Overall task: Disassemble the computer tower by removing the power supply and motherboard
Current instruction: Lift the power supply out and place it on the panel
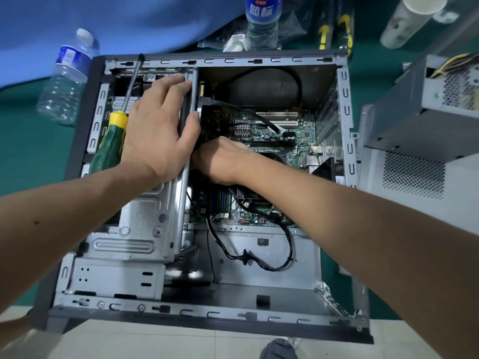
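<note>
Our 2 forearms reach in from the bottom edge, nearest to us, over the open computer tower [207, 310], which lies on its side on the green table [23, 151] with its side panel off and its dark front bezel along the left. We see bare grey metal inside: a drive cage [134, 224] on the left and an empty bay floor below. The green motherboard [269, 130] sits deep in the case at the centre, still seated, with white slots, a small finned heatsink and black cables [259, 260] looping below it.

Right of the tower, the grey power supply [425, 99] rests outside the case on another pale metal box, yellow wires showing at its top.

Our left hand [155, 133] lies over the cage's vertical bar, fingers [171, 80] together and fairly straight on the metal, thumb hooked round the bar. Our right hand [220, 159] reaches in under the left; its fingers are hidden, so we cannot tell how they lie.

Beside the left hand, a green-and-yellow screwdriver [114, 130] rests on the cage. 2 plastic water bottles [67, 76] stand beyond.
</note>
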`<state>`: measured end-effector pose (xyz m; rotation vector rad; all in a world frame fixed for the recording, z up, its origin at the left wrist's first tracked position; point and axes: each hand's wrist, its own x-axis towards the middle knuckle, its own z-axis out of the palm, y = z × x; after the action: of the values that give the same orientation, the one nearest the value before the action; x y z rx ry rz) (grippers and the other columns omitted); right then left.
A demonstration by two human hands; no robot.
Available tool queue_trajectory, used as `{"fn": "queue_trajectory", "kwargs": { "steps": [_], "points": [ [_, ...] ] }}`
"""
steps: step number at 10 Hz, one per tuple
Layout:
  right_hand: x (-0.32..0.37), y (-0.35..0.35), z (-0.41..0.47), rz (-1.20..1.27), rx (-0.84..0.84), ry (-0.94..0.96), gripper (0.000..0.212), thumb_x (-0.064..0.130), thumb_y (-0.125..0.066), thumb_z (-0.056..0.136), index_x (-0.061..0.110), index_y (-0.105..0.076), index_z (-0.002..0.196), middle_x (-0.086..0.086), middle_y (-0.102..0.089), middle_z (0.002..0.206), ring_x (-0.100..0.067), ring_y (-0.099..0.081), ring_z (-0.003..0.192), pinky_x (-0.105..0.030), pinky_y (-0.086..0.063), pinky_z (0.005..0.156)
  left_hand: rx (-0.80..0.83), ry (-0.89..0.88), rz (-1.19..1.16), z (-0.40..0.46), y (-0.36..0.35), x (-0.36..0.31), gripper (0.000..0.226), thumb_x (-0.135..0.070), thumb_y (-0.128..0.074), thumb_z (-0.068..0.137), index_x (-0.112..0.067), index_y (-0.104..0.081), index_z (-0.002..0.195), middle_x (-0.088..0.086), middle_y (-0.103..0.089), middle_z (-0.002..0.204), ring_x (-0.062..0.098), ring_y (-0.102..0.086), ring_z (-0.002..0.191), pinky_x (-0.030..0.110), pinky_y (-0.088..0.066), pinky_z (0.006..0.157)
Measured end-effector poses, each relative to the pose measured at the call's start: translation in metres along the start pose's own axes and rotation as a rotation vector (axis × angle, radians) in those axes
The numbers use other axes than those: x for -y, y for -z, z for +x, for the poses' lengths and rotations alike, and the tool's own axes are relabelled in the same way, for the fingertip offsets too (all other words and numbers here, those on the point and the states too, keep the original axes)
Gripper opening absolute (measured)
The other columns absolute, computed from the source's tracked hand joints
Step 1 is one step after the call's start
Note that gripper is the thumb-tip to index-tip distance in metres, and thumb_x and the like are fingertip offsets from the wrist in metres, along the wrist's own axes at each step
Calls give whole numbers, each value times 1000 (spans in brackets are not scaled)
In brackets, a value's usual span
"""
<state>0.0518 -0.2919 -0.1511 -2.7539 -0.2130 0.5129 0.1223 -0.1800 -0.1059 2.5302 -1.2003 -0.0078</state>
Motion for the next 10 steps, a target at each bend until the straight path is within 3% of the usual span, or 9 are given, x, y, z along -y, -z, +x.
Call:
{"fn": "queue_trajectory", "kwargs": {
  "steps": [3,4,5,6,8,9,10],
  "points": [
    [2,0,-1,-92,-22,22,26,14,-44,96,14,-64,112,-8,-68,109,-30,-65,98,-29,-33,57,-3,-8,-3,0,0,0,53,-35,-38,97,-10,-43,144,8,-40,148,24,-37,136,46,-30,111],
    [4,2,-1,-57,-14,0,27,20,-40,99,14,-65,108,-7,-68,109,-27,-64,94,-27,-32,57,-4,-6,-5,0,1,-1,53,-35,-38,97,-10,-43,144,8,-40,148,24,-37,136,46,-30,111],
    [6,3,-3,21,-3,-26,24,24,-38,101,20,-58,89,-7,-68,102,-22,-51,77,-28,-34,62,-7,-8,-1,-1,1,-1,53,-35,-38,97,-10,-43,143,9,-40,148,25,-37,135,45,-30,112],
    [6,3,-4,27,-13,-11,22,23,-38,101,22,-48,81,-7,-65,93,-23,-50,76,-28,-35,63,-11,-10,0,0,0,-1,53,-35,-39,97,-10,-43,143,9,-40,148,25,-37,135,44,-29,112],
    [6,3,-2,-39,-27,20,25,18,-41,99,9,-64,102,-11,-68,103,-30,-64,93,-30,-35,63,-11,-8,2,0,0,0,54,-36,-38,97,-10,-43,143,9,-40,148,24,-37,136,44,-29,112],
    [4,3,-3,-44,-1,64,21,8,-46,94,7,-63,107,-13,-67,104,-31,-64,96,-31,-38,65,-8,-5,1,0,-1,0,54,-36,-39,96,-10,-43,143,8,-40,148,23,-37,136,45,-29,112],
    [6,3,-3,2,-8,29,21,12,-44,96,10,-63,104,-12,-68,105,-31,-64,95,-31,-38,66,-9,-6,-1,1,-1,0,54,-36,-39,96,-10,-43,143,8,-40,148,23,-37,136,45,-30,112]
  ]
}}
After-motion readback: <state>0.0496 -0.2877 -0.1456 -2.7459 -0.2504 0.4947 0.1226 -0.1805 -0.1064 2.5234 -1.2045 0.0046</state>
